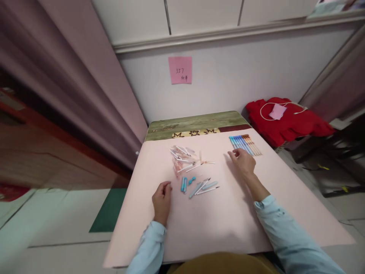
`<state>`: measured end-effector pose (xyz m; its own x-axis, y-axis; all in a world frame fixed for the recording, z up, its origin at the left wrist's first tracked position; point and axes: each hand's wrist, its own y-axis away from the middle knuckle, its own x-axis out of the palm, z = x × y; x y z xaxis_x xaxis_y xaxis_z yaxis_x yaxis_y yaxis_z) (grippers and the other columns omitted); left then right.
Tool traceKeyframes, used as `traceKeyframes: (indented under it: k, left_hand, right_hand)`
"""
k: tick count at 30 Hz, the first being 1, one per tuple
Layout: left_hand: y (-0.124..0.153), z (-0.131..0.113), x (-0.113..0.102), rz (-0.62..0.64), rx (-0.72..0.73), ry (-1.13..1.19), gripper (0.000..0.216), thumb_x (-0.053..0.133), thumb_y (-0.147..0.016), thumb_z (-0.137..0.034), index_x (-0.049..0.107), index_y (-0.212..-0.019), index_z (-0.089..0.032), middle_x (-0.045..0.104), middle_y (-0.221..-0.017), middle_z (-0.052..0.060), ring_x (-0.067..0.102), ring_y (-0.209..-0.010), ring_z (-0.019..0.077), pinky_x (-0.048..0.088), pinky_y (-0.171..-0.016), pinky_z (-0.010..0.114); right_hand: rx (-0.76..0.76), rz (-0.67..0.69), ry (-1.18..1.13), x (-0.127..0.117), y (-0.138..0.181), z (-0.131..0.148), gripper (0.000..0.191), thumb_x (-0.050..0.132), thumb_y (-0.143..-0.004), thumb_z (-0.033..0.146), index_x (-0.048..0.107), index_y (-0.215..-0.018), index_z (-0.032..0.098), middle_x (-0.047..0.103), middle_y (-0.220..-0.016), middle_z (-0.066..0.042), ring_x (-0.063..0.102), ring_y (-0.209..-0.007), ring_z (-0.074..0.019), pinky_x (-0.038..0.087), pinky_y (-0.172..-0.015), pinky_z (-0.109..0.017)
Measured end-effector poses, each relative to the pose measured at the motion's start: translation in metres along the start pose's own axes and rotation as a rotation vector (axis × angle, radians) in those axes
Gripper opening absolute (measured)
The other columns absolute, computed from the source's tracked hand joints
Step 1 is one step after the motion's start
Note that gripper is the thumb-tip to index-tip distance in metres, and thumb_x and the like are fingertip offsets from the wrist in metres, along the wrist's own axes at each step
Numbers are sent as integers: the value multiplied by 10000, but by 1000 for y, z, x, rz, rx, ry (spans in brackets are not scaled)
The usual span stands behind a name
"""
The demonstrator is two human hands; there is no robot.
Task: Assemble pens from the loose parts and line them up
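Note:
My left hand rests on the pale pink table cover with its fingers curled in, and nothing shows in them. Just right of it lie short bright-blue pen parts and small blue pieces. Beside these are white pen refills and light-blue barrels. My right hand is over the right side of the table, fingers partly stretched, holding nothing I can see. Close beyond its fingertips, a neat row of pens runs from blue to brown.
A loose pile of white refills and clear pinkish parts lies at mid-table. The cover leaves a green wood-patterned strip showing at the back. Red cloth with a white cord is at the right. A pink note hangs on the wall.

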<state>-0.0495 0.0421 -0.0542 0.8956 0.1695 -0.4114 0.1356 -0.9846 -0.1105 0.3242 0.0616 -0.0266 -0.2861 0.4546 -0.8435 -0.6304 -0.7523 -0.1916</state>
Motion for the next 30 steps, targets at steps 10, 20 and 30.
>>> traceKeyframes:
  k: [10, 20, 30]
  left_hand:
    - [2, 2, 4, -10, -15, 102, 288, 633, -806, -394, 688, -964, -160, 688, -800, 39, 633, -743, 155, 509, -702, 266]
    - [11, -21, 26, 13, 53, 84, 220, 627, -817, -374, 688, -880, -173, 686, -840, 55, 626, -774, 169, 519, -746, 301]
    - [14, -11, 32, -26, 92, 53, 237, 558, -879, -343, 688, -976, -170, 704, -946, 70, 645, -899, 192, 511, -853, 331]
  right_hand:
    - [-79, 186, -556, 13, 101, 21, 335, 625, -813, 516, 733, -780, 201, 665, -634, -4, 535, -556, -152, 419, -588, -256]
    - [-27, 177, -694, 20, 102, 7, 335, 642, -801, 498, 734, -817, 176, 618, -638, 9, 497, -573, -135, 411, -570, -244]
    - [-280, 282, -619, 8, 106, 0, 278, 621, -846, 447, 756, -873, 205, 684, -816, -45, 563, -646, -155, 465, -632, -269]
